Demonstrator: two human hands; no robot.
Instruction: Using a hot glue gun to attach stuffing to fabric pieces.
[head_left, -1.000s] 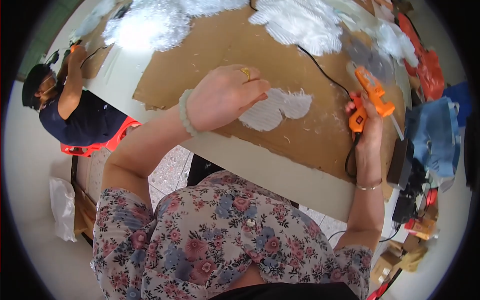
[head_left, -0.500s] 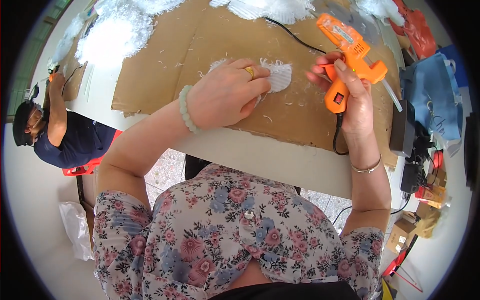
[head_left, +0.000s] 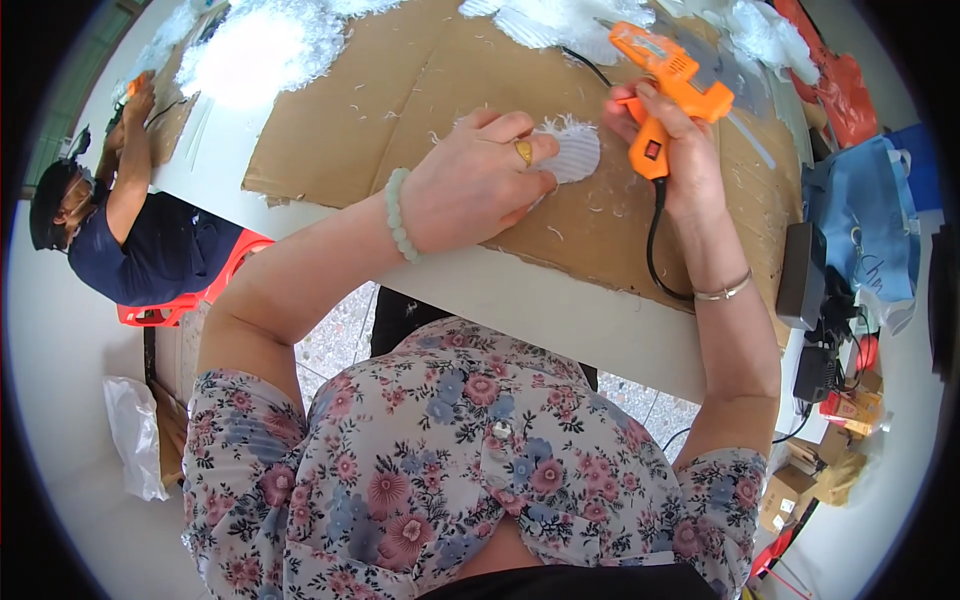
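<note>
My right hand (head_left: 692, 165) is wrapped round an orange glue gun (head_left: 662, 62), with a clear glue stick poking out of its rear and its nozzle aimed away toward the far side. Its black cord runs down from the handle. My left hand (head_left: 470, 180) rests with bent fingers on a small white ribbed piece (head_left: 577, 157) with a frayed, stringy edge. The fingers press and pinch its left part, which they hide; the rounded right end shows. The glue gun is held above and right of this piece, apart from it.
Brown cardboard (head_left: 350, 130) covers the white table (head_left: 560, 320), strewn with white threads. Fluffy white material (head_left: 260, 55) and ribbed white pieces (head_left: 530, 22) lie at the far side. A black box (head_left: 802, 275) and blue bag (head_left: 865, 205) are at right. Another person (head_left: 150, 245) sits at left.
The glue gun in my right hand has shifted slightly left and farther away, with its nozzle now in sight. My left hand stays on the white piece. The whole view has shifted a little.
</note>
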